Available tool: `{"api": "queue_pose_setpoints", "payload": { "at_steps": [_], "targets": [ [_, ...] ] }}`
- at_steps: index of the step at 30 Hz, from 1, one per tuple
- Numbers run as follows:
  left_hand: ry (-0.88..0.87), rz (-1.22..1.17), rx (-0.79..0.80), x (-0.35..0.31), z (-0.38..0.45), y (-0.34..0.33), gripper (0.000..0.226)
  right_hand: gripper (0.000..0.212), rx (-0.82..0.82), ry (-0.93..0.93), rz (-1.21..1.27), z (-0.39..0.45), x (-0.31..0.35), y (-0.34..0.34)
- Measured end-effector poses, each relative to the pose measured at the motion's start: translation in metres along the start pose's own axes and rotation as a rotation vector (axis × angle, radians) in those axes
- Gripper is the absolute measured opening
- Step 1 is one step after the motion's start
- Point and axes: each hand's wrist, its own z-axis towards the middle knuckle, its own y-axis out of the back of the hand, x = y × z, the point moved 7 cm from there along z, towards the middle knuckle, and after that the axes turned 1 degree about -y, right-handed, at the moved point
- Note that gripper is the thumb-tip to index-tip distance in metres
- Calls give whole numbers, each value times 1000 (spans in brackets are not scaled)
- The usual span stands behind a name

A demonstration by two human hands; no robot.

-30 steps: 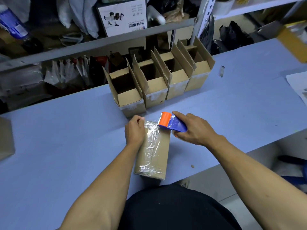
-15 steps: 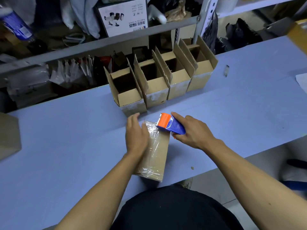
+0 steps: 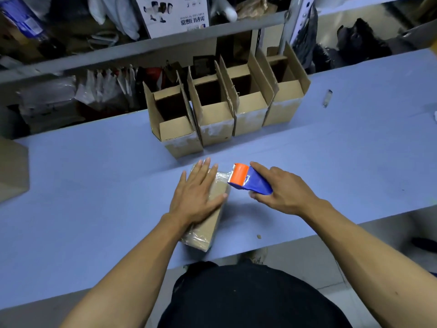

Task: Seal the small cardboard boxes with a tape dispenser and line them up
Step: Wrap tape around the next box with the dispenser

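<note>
A small cardboard box (image 3: 208, 229) lies flat on the blue table (image 3: 82, 185), with clear tape along its top. My left hand (image 3: 196, 195) presses flat on it, fingers straight. My right hand (image 3: 281, 188) grips a blue and orange tape dispenser (image 3: 248, 179) just right of the box's far end, with a strip of tape still running from its roller to the box. Behind stand several open-topped small boxes (image 3: 215, 124) in a row, taped at the bottom.
A shelf rack (image 3: 142, 50) crammed with bags and a printed carton runs along the table's far edge. Another cardboard box (image 3: 11, 169) sits at the left edge. A scrap of tape (image 3: 327, 98) lies on the table at the right.
My left hand has opened from a curled grip at the box's far end to a flat press on its top. The dispenser has shifted slightly right, off the box's end.
</note>
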Motion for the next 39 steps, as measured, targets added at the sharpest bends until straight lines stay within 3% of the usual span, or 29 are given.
{"api": "queue_pose_setpoints", "payload": {
  "at_steps": [5,9,15,19,21,24,27,31,33,36,39],
  "targets": [
    [13,27,8,-3,1,-2,86,80,13,-9,-80,-14,-19,12],
    [11,53,1,-10,0,-2,84,73,-36,34,-330,5,14,15],
    [95,26,-19,-15,-1,-5,89,56,-67,-93,-402,31,56,10],
    [100,-23,-28,-15,-3,-4,86,64,8,-293,-219,33,37,-20],
    [126,-216,-98,-10,-5,4,81,73,-8,-359,-154,28,26,-31],
    [351,-605,-358,6,-13,20,64,83,27,-406,-46,30,15,-44],
    [632,-894,-430,25,-19,17,46,91,111,-411,80,40,10,-60],
    [713,-945,-449,39,-16,21,23,66,23,-397,318,43,11,-70],
    [710,-929,-437,41,-13,24,19,51,-41,-417,325,41,12,-67],
    [715,-898,-410,43,-9,27,21,19,-280,-460,439,33,21,-44],
    [697,-845,-406,45,-2,28,18,22,-358,-466,757,32,37,-38]
  ]
}}
